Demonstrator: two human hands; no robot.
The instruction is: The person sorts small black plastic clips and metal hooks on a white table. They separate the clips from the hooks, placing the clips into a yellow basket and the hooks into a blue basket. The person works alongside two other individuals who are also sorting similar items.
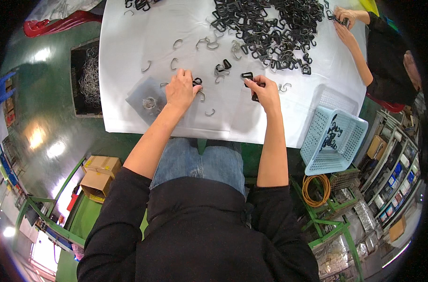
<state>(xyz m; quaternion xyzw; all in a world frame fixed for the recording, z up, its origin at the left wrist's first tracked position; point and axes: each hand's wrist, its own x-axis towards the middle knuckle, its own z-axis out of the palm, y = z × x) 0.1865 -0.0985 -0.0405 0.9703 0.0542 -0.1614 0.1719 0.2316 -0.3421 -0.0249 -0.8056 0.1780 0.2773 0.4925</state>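
Observation:
My left hand [178, 90] rests low over the white-covered table, with a small black plastic hook [197, 82] pinched between its thumb and forefinger. My right hand [266, 93] is closed round another black hook piece [247, 75], whose looped end sticks out past the thumb; fingers partly hide the rest. Between the hands lies a black hook with metal wire [222, 69]. Several bent metal wire clips [174, 63] are scattered about my left hand. Under its wrist side is a clear plastic sheet or bag [143, 101] with a small heap of wire on it.
A big pile of black hooks [270, 33] covers the table's far side. At the right edge, a light blue basket [317, 136] holds some hooks. A co-worker's hands [344, 22] handle black pieces at the far right. A dark crate [86, 80] of metal wire stands left of the table.

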